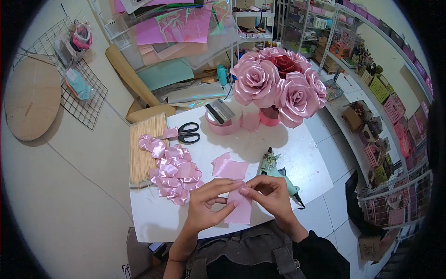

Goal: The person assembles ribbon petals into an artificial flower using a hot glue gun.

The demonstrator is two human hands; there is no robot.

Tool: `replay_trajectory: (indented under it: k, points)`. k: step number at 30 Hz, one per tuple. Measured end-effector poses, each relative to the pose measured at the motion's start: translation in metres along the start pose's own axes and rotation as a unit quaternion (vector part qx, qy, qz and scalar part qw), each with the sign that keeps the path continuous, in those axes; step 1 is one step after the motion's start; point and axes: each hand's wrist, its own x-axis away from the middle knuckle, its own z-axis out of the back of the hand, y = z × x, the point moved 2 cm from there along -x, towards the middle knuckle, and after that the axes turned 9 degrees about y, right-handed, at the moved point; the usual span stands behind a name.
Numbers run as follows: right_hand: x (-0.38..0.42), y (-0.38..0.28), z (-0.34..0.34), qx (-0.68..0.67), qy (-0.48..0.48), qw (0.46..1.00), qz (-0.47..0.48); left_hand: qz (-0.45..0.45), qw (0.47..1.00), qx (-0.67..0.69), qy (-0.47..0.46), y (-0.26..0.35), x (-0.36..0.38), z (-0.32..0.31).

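Note:
Both hands meet over the front of the white table, holding one piece of pink satin ribbon (239, 211) that hangs down between them. My left hand (211, 202) pinches its left side, thumb on the front face. At the top right corner, my right hand (268, 193) grips the fabric between thumb and fingers. Just beyond the fingers lie loose cut ribbon pieces (231, 168). To the left is a heap of curled pink satin petals (174, 172). A pale green glue gun (278, 172) lies right of the hands, its nozzle pointing away.
Black-handled scissors (189, 133) lie by a bundle of thin wooden sticks (141, 153). A ribbon roll (223, 125) carries a small box (219, 111). Large satin roses (281, 83) stand in a pink pot (269, 116) at the back right. Loaded shelves (357, 90) line the right side.

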Motion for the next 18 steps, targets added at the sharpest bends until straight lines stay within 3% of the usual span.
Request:
replay_trajectory:
  k: [2, 4, 6, 7, 9, 12, 15, 16, 18]
  points:
    - [-0.001, 0.0, 0.001, 0.011, -0.004, 1.0, 0.01, 0.009, 1.0, 0.01, 0.018, -0.001, 0.0, 0.0]
    - [-0.002, -0.004, 0.0, -0.077, -0.043, 0.996, 0.004, 0.017, 0.999, 0.02, 0.038, -0.002, 0.001, -0.001]
    - [0.004, -0.009, -0.006, -0.064, -0.058, 0.996, 0.008, -0.032, 0.986, 0.063, 0.149, -0.003, 0.001, 0.002]
    - [0.006, -0.01, -0.009, -0.051, -0.071, 0.996, 0.012, -0.033, 0.986, 0.063, 0.151, -0.005, 0.002, 0.002]
    - [0.009, -0.004, -0.016, -0.068, -0.073, 0.995, 0.007, -0.087, 0.968, 0.082, 0.219, -0.008, 0.004, 0.006]
    - [0.006, 0.003, -0.016, -0.047, -0.023, 0.999, 0.006, -0.074, 0.962, 0.092, 0.245, -0.009, 0.005, 0.006]
    - [0.003, 0.006, -0.01, -0.053, -0.004, 0.996, 0.066, -0.012, 0.971, 0.099, 0.218, -0.005, 0.0, 0.003]
    - [0.002, 0.005, -0.007, -0.026, 0.047, 0.993, 0.109, -0.012, 0.971, 0.1, 0.218, -0.008, -0.001, 0.005]
    - [-0.001, 0.001, -0.003, 0.008, 0.121, 0.98, 0.159, -0.026, 0.993, -0.019, 0.113, -0.016, -0.004, 0.005]
